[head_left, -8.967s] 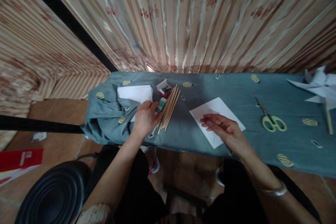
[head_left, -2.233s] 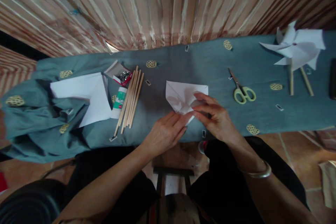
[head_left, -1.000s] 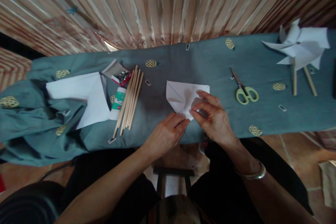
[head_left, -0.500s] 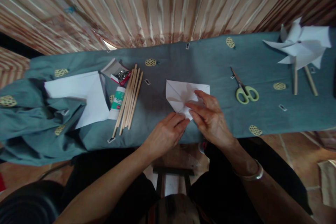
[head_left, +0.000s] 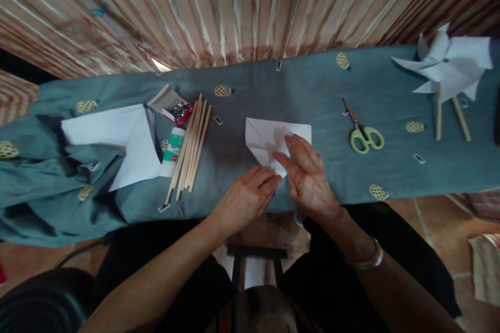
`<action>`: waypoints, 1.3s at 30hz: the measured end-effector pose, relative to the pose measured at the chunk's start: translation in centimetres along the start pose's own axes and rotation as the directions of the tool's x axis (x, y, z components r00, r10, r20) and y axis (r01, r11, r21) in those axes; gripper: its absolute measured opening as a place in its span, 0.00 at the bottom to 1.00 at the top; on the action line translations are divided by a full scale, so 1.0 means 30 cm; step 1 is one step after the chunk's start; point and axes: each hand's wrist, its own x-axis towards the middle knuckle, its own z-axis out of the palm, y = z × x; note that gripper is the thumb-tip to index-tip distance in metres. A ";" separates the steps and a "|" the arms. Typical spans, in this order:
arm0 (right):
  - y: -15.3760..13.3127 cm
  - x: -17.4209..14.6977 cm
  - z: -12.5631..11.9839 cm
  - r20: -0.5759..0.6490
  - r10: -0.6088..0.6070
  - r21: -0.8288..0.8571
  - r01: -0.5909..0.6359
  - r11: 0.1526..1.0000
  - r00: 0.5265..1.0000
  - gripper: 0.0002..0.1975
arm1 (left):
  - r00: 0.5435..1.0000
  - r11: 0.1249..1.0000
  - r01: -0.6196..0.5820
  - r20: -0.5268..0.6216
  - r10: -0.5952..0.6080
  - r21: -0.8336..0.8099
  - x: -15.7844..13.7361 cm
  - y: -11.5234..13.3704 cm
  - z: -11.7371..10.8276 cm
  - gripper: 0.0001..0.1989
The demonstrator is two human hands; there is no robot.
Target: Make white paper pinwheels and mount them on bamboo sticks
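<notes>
A partly folded sheet of white paper (head_left: 259, 138) lies on the cloth in front of me, with crease lines running in from its corners. My left hand (head_left: 247, 191) is closed on the paper's near edge, fingertips pinching the folded part. Over the paper's right side is my right hand (head_left: 310, 179), its fingers stretched and slightly apart, the fingertips touching the surface. Part of the paper is hidden beneath that hand. To the right lie scissors (head_left: 366, 139) with light green handles, their blades pointing away from me.
Left of the paper are several wooden sticks (head_left: 191, 148), a glue stick (head_left: 172, 152), an opened small box of metal pins (head_left: 177, 109) and a stack of white paper (head_left: 136, 145). White paper pinwheels (head_left: 449, 65) on sticks lie at far right. A pleated curtain (head_left: 242, 10) hangs behind.
My right hand has shifted slightly, its thumb drawing back from the paper and its fingers straightening. The left hand keeps its hold at the near edge.
</notes>
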 end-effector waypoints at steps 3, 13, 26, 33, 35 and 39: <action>-0.005 -0.008 0.017 -0.021 -0.020 -0.029 0.020 0.999 1.000 0.23 | 1.000 1.000 0.003 -0.005 -0.003 -0.008 0.002 -0.001 -0.001 0.09; 0.015 -0.007 0.033 -0.074 -0.066 -0.041 0.063 0.997 0.995 0.20 | 0.998 0.999 0.033 -0.048 -0.034 -0.009 0.004 0.004 0.008 0.09; 0.055 0.047 -0.073 -0.075 0.026 0.024 -0.024 0.999 0.997 0.26 | 0.999 0.997 -0.009 -0.034 0.011 0.070 0.019 0.006 0.002 0.10; 0.135 0.134 -0.074 -0.039 0.066 0.026 -0.065 0.998 0.997 0.23 | 0.996 0.990 -0.058 -0.064 0.067 0.125 0.008 -0.012 -0.011 0.09; 0.132 0.139 -0.073 -0.040 0.048 0.014 -0.047 0.999 0.998 0.23 | 0.995 0.988 -0.068 -0.064 0.077 0.138 0.003 -0.024 -0.023 0.10; 0.113 0.121 -0.082 -0.053 0.070 -0.010 -0.071 0.997 0.996 0.22 | 0.996 0.982 -0.042 -0.070 0.056 0.183 -0.007 -0.058 -0.058 0.10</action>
